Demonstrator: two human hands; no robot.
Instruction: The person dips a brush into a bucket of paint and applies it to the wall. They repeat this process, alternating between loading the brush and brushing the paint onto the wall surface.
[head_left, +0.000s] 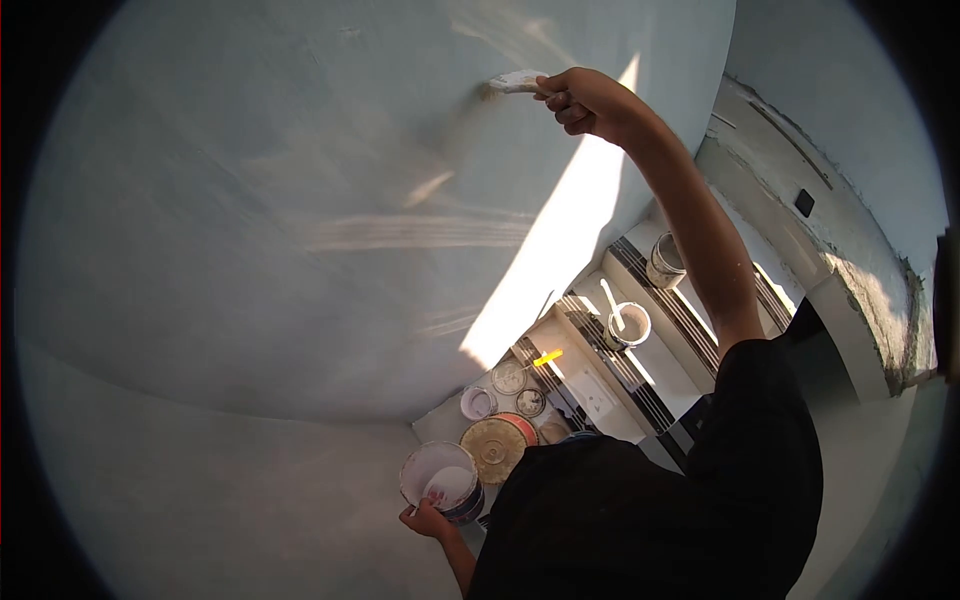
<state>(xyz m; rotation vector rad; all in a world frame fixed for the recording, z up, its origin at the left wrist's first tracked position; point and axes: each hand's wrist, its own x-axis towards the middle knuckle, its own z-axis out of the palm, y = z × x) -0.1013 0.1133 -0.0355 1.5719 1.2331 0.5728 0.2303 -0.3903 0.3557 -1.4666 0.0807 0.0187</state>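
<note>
Raised to the wall, my right hand (578,100) is closed around a paintbrush (516,82) thickly coated in white. The brush's bristle end is against or very near the pale grey-blue wall (300,150). Low in the view, my left hand (427,519) grips the rim of a paint bucket (432,455). White paint (450,487) lies inside this bucket, with a reddish patch near my fingers. My left thumb and fingertips are only partly visible.
Stairs with dark-striped edges (640,385) run up to the right. On them stand a bucket with a white stick (628,326) and another bucket (666,262). Below are a large round lid (493,450), several small tubs (479,403) and a yellow-handled tool (548,357).
</note>
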